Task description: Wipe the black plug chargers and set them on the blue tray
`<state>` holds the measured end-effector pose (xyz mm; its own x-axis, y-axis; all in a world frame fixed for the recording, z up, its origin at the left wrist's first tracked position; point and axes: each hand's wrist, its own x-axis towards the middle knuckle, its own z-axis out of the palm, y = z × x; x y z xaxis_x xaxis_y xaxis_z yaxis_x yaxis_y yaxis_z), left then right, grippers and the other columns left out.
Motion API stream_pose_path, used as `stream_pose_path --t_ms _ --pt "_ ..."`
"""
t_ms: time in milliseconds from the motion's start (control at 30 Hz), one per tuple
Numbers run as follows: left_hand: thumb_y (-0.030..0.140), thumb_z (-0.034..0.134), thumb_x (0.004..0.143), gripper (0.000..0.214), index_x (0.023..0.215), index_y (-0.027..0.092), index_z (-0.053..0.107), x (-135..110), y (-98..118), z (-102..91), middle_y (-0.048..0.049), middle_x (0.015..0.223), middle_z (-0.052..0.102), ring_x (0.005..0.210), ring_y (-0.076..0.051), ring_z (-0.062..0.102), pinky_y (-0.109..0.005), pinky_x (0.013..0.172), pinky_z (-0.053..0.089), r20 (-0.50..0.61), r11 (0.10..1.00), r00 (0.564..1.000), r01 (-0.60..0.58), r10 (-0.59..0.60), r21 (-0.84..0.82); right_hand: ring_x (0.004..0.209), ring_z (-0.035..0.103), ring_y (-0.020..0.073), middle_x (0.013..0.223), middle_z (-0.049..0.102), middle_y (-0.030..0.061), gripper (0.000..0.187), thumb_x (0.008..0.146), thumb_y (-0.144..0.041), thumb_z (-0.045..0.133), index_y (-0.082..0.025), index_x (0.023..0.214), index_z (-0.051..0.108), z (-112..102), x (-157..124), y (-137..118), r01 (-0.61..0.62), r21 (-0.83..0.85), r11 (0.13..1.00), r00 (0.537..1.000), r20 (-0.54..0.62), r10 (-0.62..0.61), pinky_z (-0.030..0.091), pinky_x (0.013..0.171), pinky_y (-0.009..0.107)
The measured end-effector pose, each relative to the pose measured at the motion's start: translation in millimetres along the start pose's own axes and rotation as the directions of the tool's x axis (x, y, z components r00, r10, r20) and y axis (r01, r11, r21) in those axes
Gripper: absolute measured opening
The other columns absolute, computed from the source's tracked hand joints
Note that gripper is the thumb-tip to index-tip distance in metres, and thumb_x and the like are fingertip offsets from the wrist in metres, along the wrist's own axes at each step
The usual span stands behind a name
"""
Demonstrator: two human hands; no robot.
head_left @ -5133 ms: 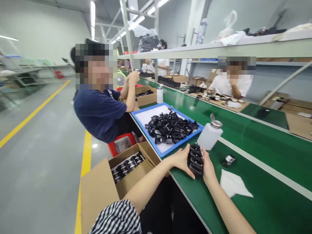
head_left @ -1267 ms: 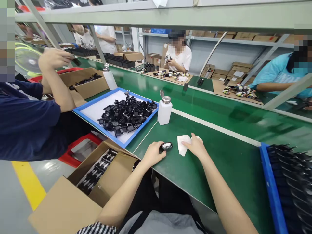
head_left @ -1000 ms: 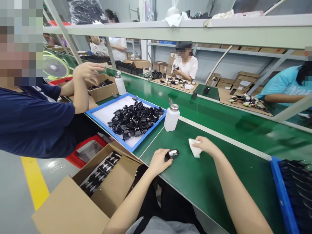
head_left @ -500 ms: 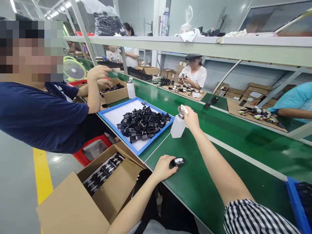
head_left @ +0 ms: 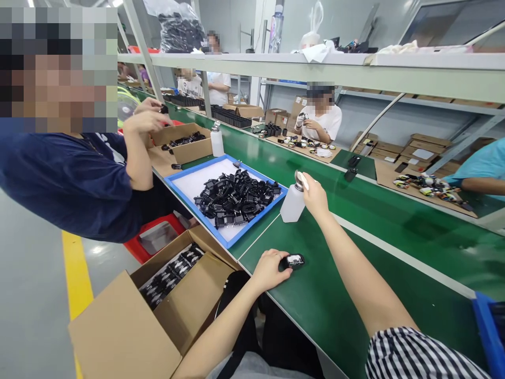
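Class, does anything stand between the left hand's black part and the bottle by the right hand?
Nothing visible does: only green bench shows between the black part, in the left hand, and the bottle. The right hand, with a white cloth, is at the bottle's top.

– Where's the cam?
– On wearer's head, just behind near edge of the bench (head_left: 335,295). Looks fwd & down, across to its far edge.
– How close?
– V. near to L hand (head_left: 271,269) & R hand (head_left: 316,199); far edge's well off.
– Angle?
– Oblique: near edge runs diag., mid-L to btm ctr of pic.
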<state>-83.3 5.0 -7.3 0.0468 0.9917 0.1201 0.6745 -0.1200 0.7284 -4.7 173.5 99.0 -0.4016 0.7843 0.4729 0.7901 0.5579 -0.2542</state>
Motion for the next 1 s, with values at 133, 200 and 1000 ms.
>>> stream_pose_path --t_ms 133,200,1000 --pt "0.03 0.049 0.064 0.034 0.097 0.019 0.053 -0.2 1.1 -1.0 -0.0049 0.091 0.056 0.089 -0.019 0.046 -0.032 0.081 0.035 -0.005 1.0 1.0 0.003 -0.003 -0.001 0.101 0.041 0.0237 0.114 0.046 0.01 0.043 0.075 -0.016 0.024 -0.011 0.116 0.037 -0.1 -2.1 1.7 0.071 -0.011 0.997 0.997 -0.002 -0.071 0.035 0.079 0.037" --pt "0.03 0.05 0.064 0.034 0.097 0.019 0.053 -0.2 1.5 -1.4 -0.0046 0.091 0.056 0.089 -0.019 0.046 -0.032 0.081 0.034 0.002 1.0 1.0 0.005 -0.005 -0.004 0.105 0.037 0.0232 0.116 0.043 0.0109 0.043 0.075 -0.015 0.024 -0.011 0.115 0.038 -0.5 -2.1 2.6 0.126 -0.045 0.991 0.992 0.008 -0.126 0.03 0.084 0.039" --pt "0.031 0.049 0.061 0.031 0.09 0.021 0.055 -3.8 3.1 -3.6 -0.0021 0.084 0.059 0.084 -0.019 0.047 -0.031 0.078 0.034 -0.026 0.999 1.0 -0.002 0.0 -0.044 0.099 0.045 0.0244 0.113 0.046 0.0149 0.046 0.07 -0.011 0.025 -0.01 0.113 0.04 -7.3 2.5 -0.1 0.263 -0.316 0.911 0.962 0.162 -0.222 0.029 0.082 0.049"
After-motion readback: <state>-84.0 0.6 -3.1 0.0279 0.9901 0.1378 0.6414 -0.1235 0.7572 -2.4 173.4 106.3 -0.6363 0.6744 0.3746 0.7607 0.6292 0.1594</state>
